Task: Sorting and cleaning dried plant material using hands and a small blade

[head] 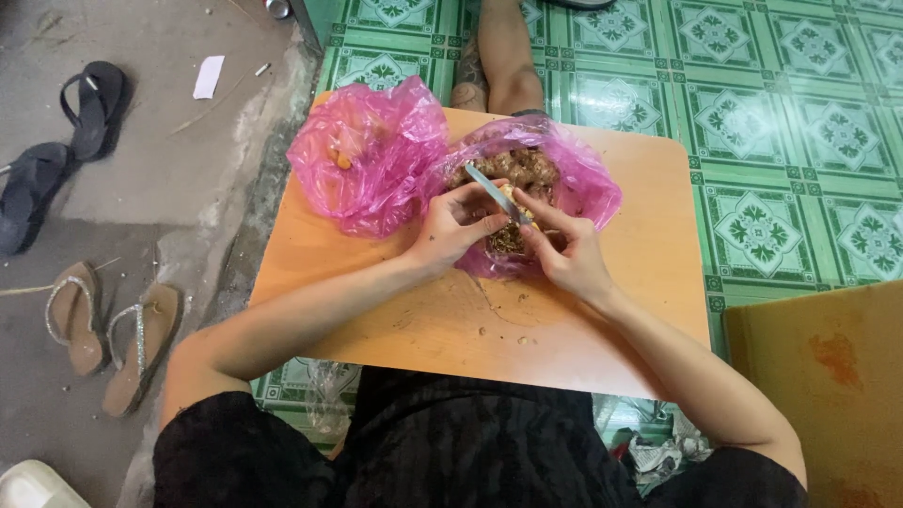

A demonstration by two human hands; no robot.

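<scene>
Over the low wooden surface [621, 310] both hands meet right at the middle, above an open pink plastic bag [588, 183]. The left hand [451, 230] is clamped around the handle end of a knife [496, 193], and the thin grey blade runs on a diagonal, its long axis going from upper left down to lower right, with the tip aimed at the right hand. The blade looks narrow, flat and dull metallic. The right hand [569, 254] is closed on a small pale-yellow knobbly piece [513, 199], pinched between thumb and fingers, and the blade lies against it. The piece is mostly hidden by the fingers, so its exact shape is hard to tell. The 2 hands sit close together, almost touching.

Inside the bag below them lies a heap of brown, lumpy roots and peelings [527, 169]. Just beside it, on the left, a second pink bag [367, 155] is crumpled and puffed up, with a small orange-yellow bit [340, 160] showing through. Crumbs and scraps dot the surface near the wrists. Green patterned floor tiles [800, 122] spread to the right, and sandals [113, 329] lie on the concrete at the left.
</scene>
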